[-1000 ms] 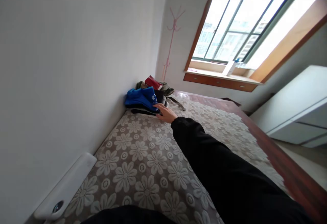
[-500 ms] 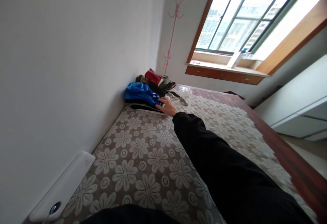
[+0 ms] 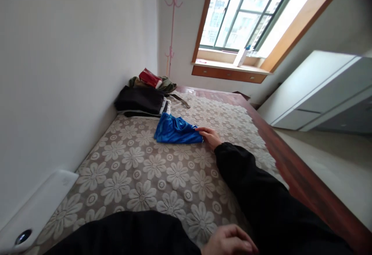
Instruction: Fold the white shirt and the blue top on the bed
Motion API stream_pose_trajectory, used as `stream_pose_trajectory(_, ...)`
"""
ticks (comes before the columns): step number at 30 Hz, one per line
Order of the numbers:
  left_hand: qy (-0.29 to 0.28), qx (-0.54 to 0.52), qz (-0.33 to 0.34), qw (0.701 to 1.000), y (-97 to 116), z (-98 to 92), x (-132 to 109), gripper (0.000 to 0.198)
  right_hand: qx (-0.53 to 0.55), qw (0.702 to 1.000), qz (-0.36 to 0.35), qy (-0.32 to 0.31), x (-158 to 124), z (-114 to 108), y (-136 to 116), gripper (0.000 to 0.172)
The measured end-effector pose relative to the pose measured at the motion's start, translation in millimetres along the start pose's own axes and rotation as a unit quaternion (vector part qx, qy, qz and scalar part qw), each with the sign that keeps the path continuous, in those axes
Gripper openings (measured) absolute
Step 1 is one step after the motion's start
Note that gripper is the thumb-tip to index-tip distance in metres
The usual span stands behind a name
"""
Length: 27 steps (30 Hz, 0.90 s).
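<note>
A folded, shiny blue garment [image 3: 178, 131] hangs or rests just over the flowered bed cover in the middle of the head view; whether it touches the cover I cannot tell. My right hand [image 3: 209, 136] pinches its right end between thumb and fingers. Low at the frame's bottom is my left hand [image 3: 228, 241], its fingers curled in, with no object showing in it and its lower part cut off. Beyond the blue garment, a stack of folded dark clothes [image 3: 141, 100] with some white edges lies against the wall.
Behind the stack are a red packet [image 3: 149, 78] and an olive bag [image 3: 169, 84] with a strap. The flowered cover [image 3: 154, 166] spreads over a bed with a reddish wooden edge [image 3: 305, 177]. A white device [image 3: 37, 204] lies along the wall. A pink coat rack [image 3: 173, 22] stands by the window.
My right hand has drawn the blue garment off the stack, toward me and to the right. The dark clothes beneath it now show. My left hand has come into view at the bottom.
</note>
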<state>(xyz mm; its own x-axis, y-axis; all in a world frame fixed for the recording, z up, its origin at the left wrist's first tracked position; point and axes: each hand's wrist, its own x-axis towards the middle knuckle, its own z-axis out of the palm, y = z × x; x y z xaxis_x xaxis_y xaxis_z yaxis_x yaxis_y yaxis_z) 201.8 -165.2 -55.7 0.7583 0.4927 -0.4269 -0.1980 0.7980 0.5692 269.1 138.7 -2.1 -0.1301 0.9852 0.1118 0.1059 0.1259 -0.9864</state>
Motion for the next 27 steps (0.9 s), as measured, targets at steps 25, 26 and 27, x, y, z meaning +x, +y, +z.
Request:
stream_pose_trajectory(25, 0.341, 0.724, 0.295, 0.523, 218.2, -143.1, -79.3, 0.054, -0.482, 0.801, -0.276, -0.224, 10.9, 51.0, -9.6, 0.026)
stream_pose_trajectory(26, 0.336, 0.731, 0.304, 0.510, 218.3, -147.2, -78.0, 0.055, -0.456, 0.821, -0.257, -0.227, 23.3, 51.6, -6.6, 0.024)
stream_pose_trajectory(27, 0.334, 0.735, 0.308, 0.504, 218.7, -151.2, -77.2, 0.056, -0.422, 0.848, -0.233, -0.219, 35.1, 50.3, -2.6, 0.024)
